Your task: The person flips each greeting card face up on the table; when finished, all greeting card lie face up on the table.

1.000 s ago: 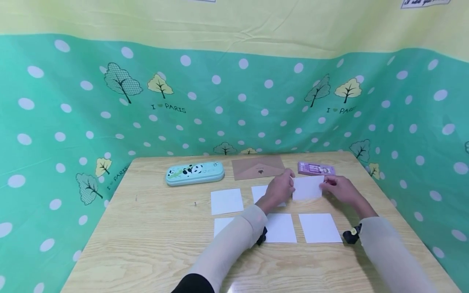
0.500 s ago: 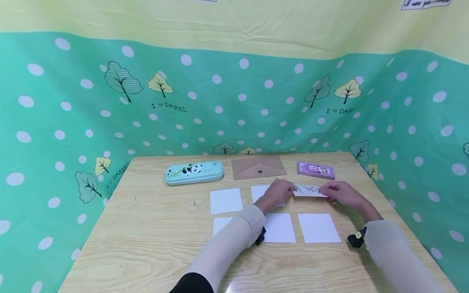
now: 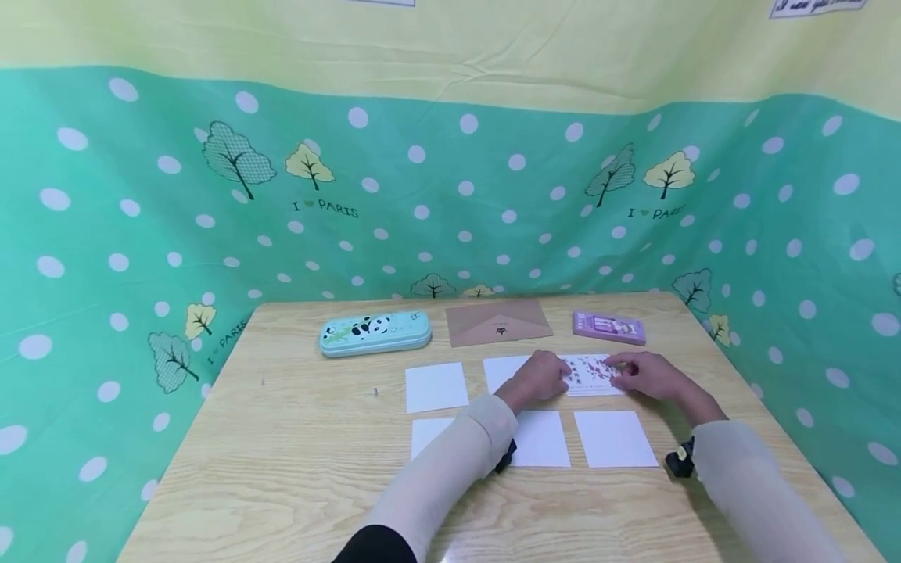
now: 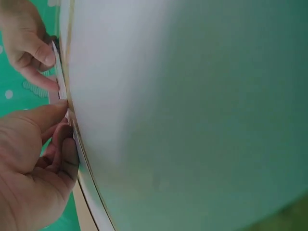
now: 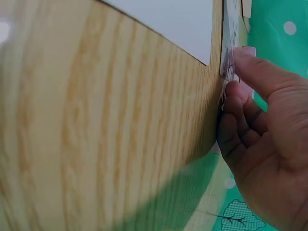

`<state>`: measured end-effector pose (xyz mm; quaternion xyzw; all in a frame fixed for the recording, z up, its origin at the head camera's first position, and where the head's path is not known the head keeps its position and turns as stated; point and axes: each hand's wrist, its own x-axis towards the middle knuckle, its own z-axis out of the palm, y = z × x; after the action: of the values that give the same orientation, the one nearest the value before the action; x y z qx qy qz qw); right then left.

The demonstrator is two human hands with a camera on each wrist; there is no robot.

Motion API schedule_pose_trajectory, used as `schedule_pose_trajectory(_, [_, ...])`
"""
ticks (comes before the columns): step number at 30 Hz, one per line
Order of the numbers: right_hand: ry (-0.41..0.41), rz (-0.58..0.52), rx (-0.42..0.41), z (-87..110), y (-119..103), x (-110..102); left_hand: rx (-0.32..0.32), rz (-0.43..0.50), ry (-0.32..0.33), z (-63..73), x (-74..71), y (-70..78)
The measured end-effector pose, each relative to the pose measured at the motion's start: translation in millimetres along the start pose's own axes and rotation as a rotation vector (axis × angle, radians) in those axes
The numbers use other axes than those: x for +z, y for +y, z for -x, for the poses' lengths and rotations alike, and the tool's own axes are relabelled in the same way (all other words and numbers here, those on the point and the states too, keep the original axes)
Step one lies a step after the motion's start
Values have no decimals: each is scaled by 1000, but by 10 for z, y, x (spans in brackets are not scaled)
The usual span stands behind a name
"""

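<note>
A white card printed with small red flowers (image 3: 590, 374) lies flat or almost flat on the table, in the back row of white cards. A thin white strip shows along its near edge. My left hand (image 3: 540, 378) pinches its left edge, while my right hand (image 3: 651, 374) holds the right edge between thumb and fingers. In the right wrist view the thumb (image 5: 262, 72) rests on the printed face. Close up, the left hand (image 4: 36, 163) has its fingertips at the card's edge, opposite the right hand (image 4: 29, 50). Another white card (image 3: 498, 371) is partly covered by the left hand.
Blank white cards lie around: one at back left (image 3: 436, 388), one at front right (image 3: 615, 439), one at front middle (image 3: 540, 439), another under the left sleeve (image 3: 428, 432). Behind stand a panda pencil case (image 3: 375, 334), a brown envelope (image 3: 497, 322) and a purple box (image 3: 608, 328).
The card was upright with its blank side showing, then tipped back to show the flower print. Now it is lowered flat to the table between both hands.
</note>
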<state>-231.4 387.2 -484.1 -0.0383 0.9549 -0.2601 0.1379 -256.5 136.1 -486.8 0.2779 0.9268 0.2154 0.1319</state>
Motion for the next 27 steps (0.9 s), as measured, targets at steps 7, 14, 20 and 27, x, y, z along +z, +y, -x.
schedule_pose_trajectory(7, [-7, 37, -16, 18, -33, 20, -38, -53, -14, 8, 0, 45])
schedule_pose_trajectory(14, [-12, 44, -30, 78, -34, -10, 2, -89, 21, 36, -11, 64])
schedule_pose_trajectory(20, [18, 57, -35, 219, -5, -45, 40, -81, 5, 125, -57, 101])
schedule_pose_trajectory(27, [3, 24, -59, 397, -15, -43, 83, -147, -48, 328, -70, 245])
